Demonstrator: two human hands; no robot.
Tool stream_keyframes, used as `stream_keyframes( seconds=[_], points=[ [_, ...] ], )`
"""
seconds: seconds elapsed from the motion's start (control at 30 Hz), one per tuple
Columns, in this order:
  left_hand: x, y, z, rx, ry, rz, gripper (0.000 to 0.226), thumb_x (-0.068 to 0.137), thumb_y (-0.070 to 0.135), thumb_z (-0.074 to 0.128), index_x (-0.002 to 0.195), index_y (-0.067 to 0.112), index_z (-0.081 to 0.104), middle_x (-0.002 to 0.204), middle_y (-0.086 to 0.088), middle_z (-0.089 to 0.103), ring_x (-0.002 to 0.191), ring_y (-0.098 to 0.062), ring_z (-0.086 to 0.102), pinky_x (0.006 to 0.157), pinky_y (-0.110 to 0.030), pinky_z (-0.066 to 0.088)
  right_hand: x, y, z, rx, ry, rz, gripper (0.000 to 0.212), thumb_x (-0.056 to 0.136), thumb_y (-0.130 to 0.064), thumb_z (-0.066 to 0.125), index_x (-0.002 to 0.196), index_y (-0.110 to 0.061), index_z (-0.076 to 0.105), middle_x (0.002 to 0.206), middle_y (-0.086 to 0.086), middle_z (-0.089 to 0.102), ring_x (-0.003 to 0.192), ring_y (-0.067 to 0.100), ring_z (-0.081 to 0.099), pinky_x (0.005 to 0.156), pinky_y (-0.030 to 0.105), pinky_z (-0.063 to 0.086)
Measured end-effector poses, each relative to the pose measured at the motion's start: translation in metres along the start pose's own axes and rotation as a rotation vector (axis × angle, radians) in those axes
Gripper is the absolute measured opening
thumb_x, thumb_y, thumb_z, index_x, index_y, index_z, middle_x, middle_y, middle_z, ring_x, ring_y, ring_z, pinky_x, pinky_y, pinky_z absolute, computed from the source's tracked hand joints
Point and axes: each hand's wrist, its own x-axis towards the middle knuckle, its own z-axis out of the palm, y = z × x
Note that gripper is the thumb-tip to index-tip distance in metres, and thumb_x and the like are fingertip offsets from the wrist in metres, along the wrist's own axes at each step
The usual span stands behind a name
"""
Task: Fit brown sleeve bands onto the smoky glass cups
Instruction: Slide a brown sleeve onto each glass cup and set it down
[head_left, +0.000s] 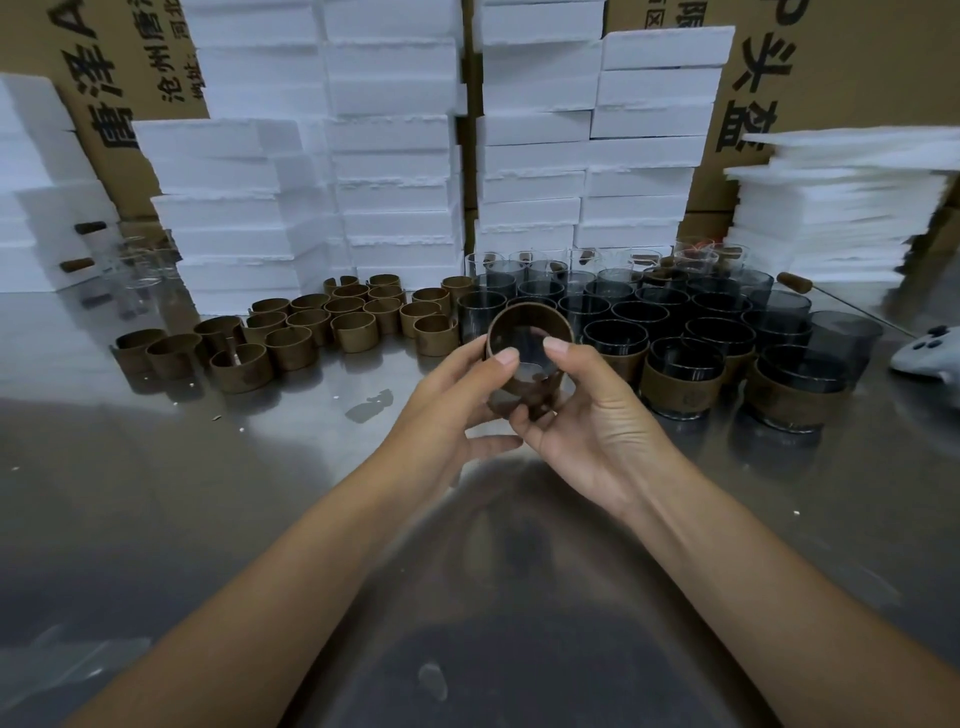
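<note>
Above the middle of the steel table (208, 467), both hands hold one smoky glass cup (527, 351) with a brown sleeve band (530, 313) around it, its mouth tilted toward me. My left hand (447, 410) grips its left side, thumb on the rim. My right hand (592, 415) grips the right side, thumb on the rim and fingers curled under the base. Several loose brown bands (291, 335) stand to the left. Many bare smoky cups (639, 312) crowd the right, and a few banded cups (680, 376) stand in their front row.
Stacks of white foam blocks (395, 156) and cardboard boxes (841, 62) wall off the back. Thin foam sheets (831, 208) are piled at the right. A grey controller (930, 353) lies at the right edge. Clear glasses (135, 270) stand at the back left.
</note>
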Motion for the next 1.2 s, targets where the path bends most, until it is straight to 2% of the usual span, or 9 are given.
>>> stream_keyframes(
  seconds=[0.13, 0.33, 0.5, 0.63, 0.77, 0.87, 0.97, 1.1, 1.2],
  points=[
    [0.0, -0.0022, -0.0007, 0.015, 0.032, 0.052, 0.044, 0.072, 0.049, 0.067, 0.112, 0.03, 0.067, 0.107, -0.001, 0.072, 0.099, -0.019, 0.069, 0.083, -0.037, 0.056, 0.0005, 0.0008, -0.0012, 0.016, -0.014, -0.015, 0.013, 0.066, -0.022, 0.067, 0.075, -0.021, 0.075, 0.09, 0.007, 0.07, 0.09, 0.021, 0.061, 0.061, 0.019, 0.052],
    [-0.0011, -0.0022, -0.0016, 0.011, 0.125, 0.096, 0.033, 0.076, 0.039, 0.066, 0.107, 0.026, 0.069, 0.101, -0.004, 0.074, 0.094, -0.021, 0.071, 0.072, -0.025, 0.056, 0.0029, 0.0034, -0.0038, -0.002, -0.006, -0.023, 0.011, 0.062, -0.026, 0.075, 0.072, -0.023, 0.078, 0.081, 0.004, 0.073, 0.075, 0.014, 0.069, 0.063, 0.021, 0.055],
    [-0.0026, -0.0005, 0.0038, 0.077, 0.157, 0.141, 0.025, 0.09, 0.033, 0.06, 0.111, 0.023, 0.069, 0.097, -0.003, 0.075, 0.089, -0.019, 0.072, 0.071, -0.025, 0.057, 0.0037, 0.0044, -0.0043, -0.035, 0.033, -0.037, 0.011, 0.062, -0.03, 0.072, 0.07, -0.024, 0.077, 0.082, 0.006, 0.072, 0.078, 0.018, 0.068, 0.061, 0.022, 0.055],
    [-0.0026, -0.0002, 0.0043, 0.104, 0.196, 0.149, 0.027, 0.093, 0.03, 0.055, 0.113, 0.018, 0.068, 0.095, -0.008, 0.074, 0.088, -0.028, 0.071, 0.074, -0.032, 0.06, 0.0037, 0.0037, -0.0053, -0.056, 0.064, -0.034, 0.008, 0.066, -0.031, 0.078, 0.068, -0.023, 0.077, 0.081, 0.007, 0.072, 0.077, 0.019, 0.069, 0.058, 0.023, 0.055],
    [-0.0019, 0.0003, 0.0051, 0.123, 0.224, 0.173, 0.021, 0.095, 0.03, 0.053, 0.103, 0.023, 0.071, 0.092, -0.01, 0.074, 0.086, -0.033, 0.069, 0.07, -0.029, 0.059, 0.0034, 0.0036, -0.0054, -0.045, 0.092, -0.027, 0.025, 0.059, -0.034, 0.071, 0.079, -0.019, 0.073, 0.08, 0.008, 0.073, 0.071, 0.018, 0.071, 0.056, 0.023, 0.055],
    [-0.001, -0.0005, 0.0043, 0.153, 0.232, 0.191, 0.022, 0.096, 0.03, 0.051, 0.092, 0.03, 0.072, 0.088, -0.005, 0.074, 0.078, -0.026, 0.071, 0.066, -0.026, 0.058, 0.0036, 0.0044, -0.0046, -0.064, 0.119, -0.018, 0.038, 0.057, -0.037, 0.071, 0.088, -0.016, 0.068, 0.078, 0.007, 0.073, 0.07, 0.018, 0.071, 0.055, 0.023, 0.055],
    [-0.0003, -0.0005, 0.0031, 0.168, 0.235, 0.2, 0.029, 0.096, 0.028, 0.049, 0.083, 0.034, 0.075, 0.086, 0.0, 0.074, 0.072, -0.019, 0.07, 0.068, -0.029, 0.059, 0.0036, 0.0044, -0.0039, -0.071, 0.135, -0.015, 0.041, 0.056, -0.039, 0.07, 0.091, -0.017, 0.067, 0.077, 0.006, 0.073, 0.07, 0.018, 0.071, 0.054, 0.023, 0.054],
    [0.0015, -0.0018, -0.0009, 0.114, 0.226, 0.169, 0.024, 0.086, 0.037, 0.053, 0.091, 0.029, 0.074, 0.094, -0.001, 0.075, 0.081, -0.023, 0.071, 0.073, -0.032, 0.059, 0.0033, 0.0057, -0.0023, -0.023, 0.104, -0.024, 0.036, 0.058, -0.037, 0.072, 0.088, -0.018, 0.069, 0.081, 0.006, 0.073, 0.069, 0.016, 0.071, 0.057, 0.024, 0.056],
    [0.0037, -0.0027, -0.0042, 0.075, 0.224, 0.152, 0.033, 0.082, 0.038, 0.056, 0.107, 0.02, 0.07, 0.1, -0.004, 0.074, 0.086, -0.023, 0.071, 0.073, -0.03, 0.058, 0.0033, 0.0063, -0.0012, -0.01, 0.091, -0.029, 0.049, 0.058, -0.042, 0.072, 0.095, -0.009, 0.068, 0.085, 0.008, 0.074, 0.077, 0.016, 0.073, 0.061, 0.023, 0.057]
  ],
)
